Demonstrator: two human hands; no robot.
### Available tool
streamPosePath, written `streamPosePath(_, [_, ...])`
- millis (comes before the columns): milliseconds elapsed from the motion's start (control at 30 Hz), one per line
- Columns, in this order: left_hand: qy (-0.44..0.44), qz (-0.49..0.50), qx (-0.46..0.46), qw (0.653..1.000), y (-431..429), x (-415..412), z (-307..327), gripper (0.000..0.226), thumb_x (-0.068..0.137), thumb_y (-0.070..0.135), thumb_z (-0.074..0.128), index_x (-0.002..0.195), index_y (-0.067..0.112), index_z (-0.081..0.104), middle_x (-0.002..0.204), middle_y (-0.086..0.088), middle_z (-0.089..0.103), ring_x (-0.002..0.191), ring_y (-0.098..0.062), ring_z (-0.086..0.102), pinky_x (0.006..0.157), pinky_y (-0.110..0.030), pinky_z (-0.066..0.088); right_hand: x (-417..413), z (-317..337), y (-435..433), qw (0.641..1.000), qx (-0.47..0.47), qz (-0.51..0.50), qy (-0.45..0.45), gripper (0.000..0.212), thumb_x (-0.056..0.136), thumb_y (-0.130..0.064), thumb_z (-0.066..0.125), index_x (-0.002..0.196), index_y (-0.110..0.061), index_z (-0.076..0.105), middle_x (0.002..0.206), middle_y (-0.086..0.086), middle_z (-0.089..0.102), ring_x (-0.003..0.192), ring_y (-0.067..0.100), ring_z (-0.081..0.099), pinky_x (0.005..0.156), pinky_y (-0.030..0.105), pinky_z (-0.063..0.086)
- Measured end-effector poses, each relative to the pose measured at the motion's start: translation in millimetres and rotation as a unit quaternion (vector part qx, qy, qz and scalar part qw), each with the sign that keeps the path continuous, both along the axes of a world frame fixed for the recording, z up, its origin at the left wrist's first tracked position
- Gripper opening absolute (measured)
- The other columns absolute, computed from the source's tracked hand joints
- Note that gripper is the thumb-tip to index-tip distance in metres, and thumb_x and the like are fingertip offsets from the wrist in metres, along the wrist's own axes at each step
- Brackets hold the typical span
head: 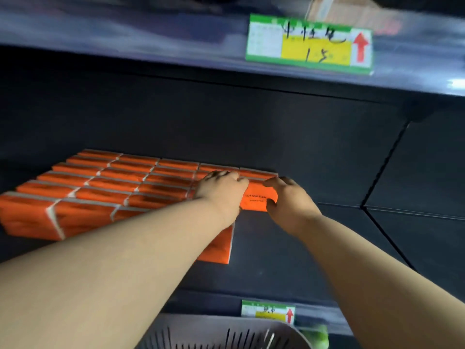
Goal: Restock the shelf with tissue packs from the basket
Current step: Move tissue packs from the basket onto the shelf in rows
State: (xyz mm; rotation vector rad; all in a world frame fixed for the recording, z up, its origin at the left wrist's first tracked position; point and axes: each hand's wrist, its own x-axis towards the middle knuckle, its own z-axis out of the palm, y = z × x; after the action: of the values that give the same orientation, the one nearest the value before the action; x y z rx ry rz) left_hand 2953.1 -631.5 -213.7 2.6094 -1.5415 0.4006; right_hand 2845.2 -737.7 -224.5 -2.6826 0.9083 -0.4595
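Left hand (221,191) and right hand (289,204) grip a slick rectangular tissue pack (257,200).

Rows of orange tissue packs (105,190) lie on the shelf (327,248).

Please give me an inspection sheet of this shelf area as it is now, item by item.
Surface: dark shelf, bare on its right part.
Job's things: orange tissue packs in rows on the left; held pack at their right end; basket below, inside mostly out of view.
Clutter: blurred green item beside the basket.
Grippers: left hand and right hand grip the held pack by its ends.
Cables: nothing seen.
Surroundings: price label on the upper shelf edge; second label below.
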Motion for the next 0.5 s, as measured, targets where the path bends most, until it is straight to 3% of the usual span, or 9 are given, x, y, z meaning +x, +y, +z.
streamPosePath(200, [0.003, -0.044, 0.003, 0.999, 80.5, -33.6, 17.0, 0.053, 0.088, 0.035, 0.056, 0.138, 0.029, 0.037, 0.141, 0.006, 0.039, 0.132, -0.019, 0.033, 0.106, -0.03, 0.027, -32.8, 8.5, 63.4, 0.999, 0.001, 0.053, 0.002, 0.044, 0.09, -0.018, 0.05, 0.134, -0.023, 0.046, 0.14, -0.002, 0.041, 0.117, 0.022, 0.05, 0.088, 0.03, 0.048])
streamPosePath(500, [0.043, -0.064, -0.001, 0.997, 189.7, -68.0, 0.8, 0.063, 0.087, 0.043, 0.056, 0.143, 0.032, 0.029, 0.147, 0.011, 0.029, 0.136, -0.014, 0.027, 0.108, -0.027, 0.025, -78.5, 0.6, 151.2, 0.995, 0.026, 0.093, -0.01, 0.047, 0.086, -0.016, 0.056, 0.132, -0.023, 0.048, 0.134, 0.001, 0.046, 0.124, 0.021, 0.045, 0.099, 0.033, 0.043])
